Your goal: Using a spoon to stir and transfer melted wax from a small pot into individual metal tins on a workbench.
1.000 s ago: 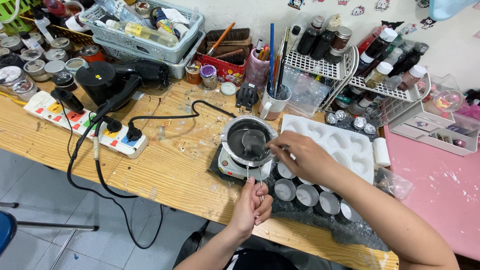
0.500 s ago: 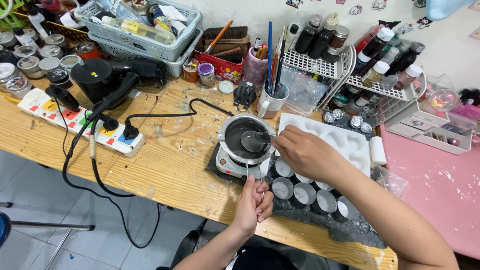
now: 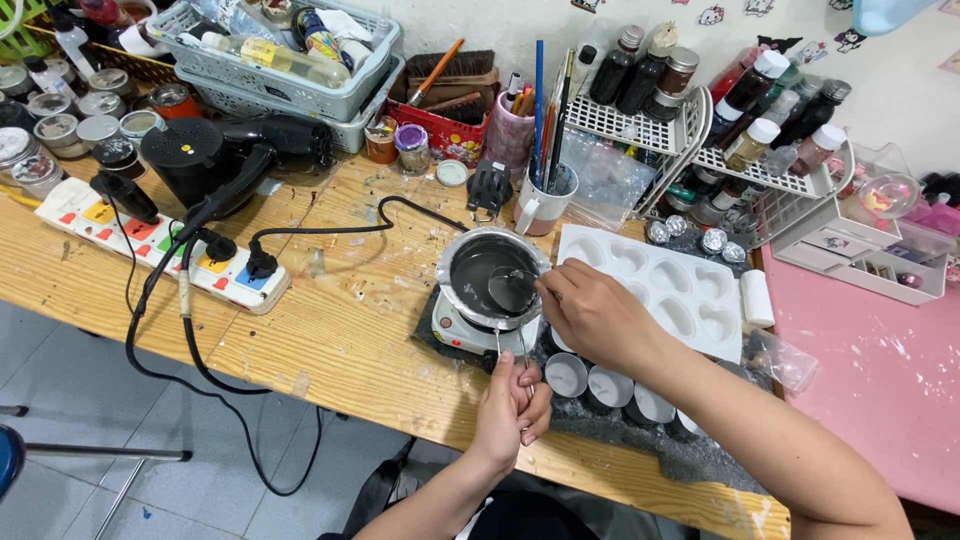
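Two hands: right hand (image 3: 600,318) grips spoon (image 3: 512,288) over one pot (image 3: 492,275); left hand (image 3: 513,408) pinches wire handle (image 3: 510,345).

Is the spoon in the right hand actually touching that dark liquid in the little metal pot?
Touching. The head view shows the spoon, held by the right hand, with its bowl dipped into the dark liquid in the metal pot.

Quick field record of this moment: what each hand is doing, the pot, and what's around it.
right hand: holds a metal spoon in the pot
left hand: pinches thin metal wire handles at the table edge
pot: round metal pot of dark liquid on a small white hot plate
nearby: white heart-cavity mould; row of small round tins
surface: wooden table
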